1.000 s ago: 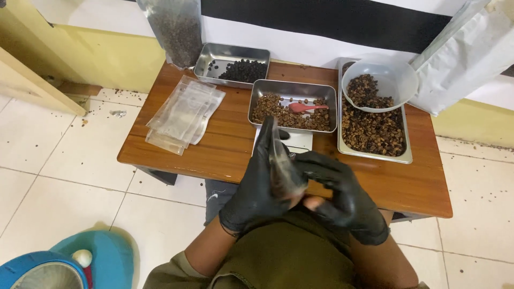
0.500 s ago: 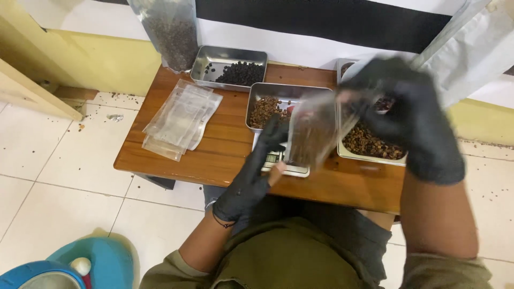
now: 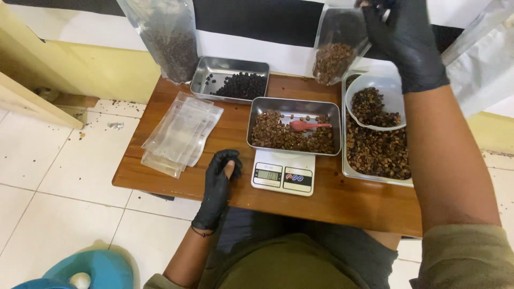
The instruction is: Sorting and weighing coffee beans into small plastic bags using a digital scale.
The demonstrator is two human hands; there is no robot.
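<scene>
Gloves on left hand (image 3: 218, 184) and right hand (image 3: 402, 40): black. Pouch (image 3: 338, 45): clear, brown beans inside. Far-left tray (image 3: 231, 73): silver, black beans. Middle tray (image 3: 293, 126): silver, brown beans, red spoon (image 3: 305, 125). Scale (image 3: 284, 172): white. Table (image 3: 342, 200): reddish-brown wood. Bowl (image 3: 375, 99), right: translucent white.

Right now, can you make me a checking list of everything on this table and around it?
Surface: brown wooden table, low, over white floor tiles.
Job's things: clear pouch of brown beans; tray of brown beans with a red scoop, resting on a white scale.
Clutter: stack of empty clear pouches; tray of dark beans; bowl in a long tray of beans.
Grippers: right hand, black-gloved, holds the pouch up; left hand, gloved, curled on the table edge.
Cables: nothing seen.
Surroundings: beans scattered on the floor; blue stool; hanging bag of beans.
</scene>
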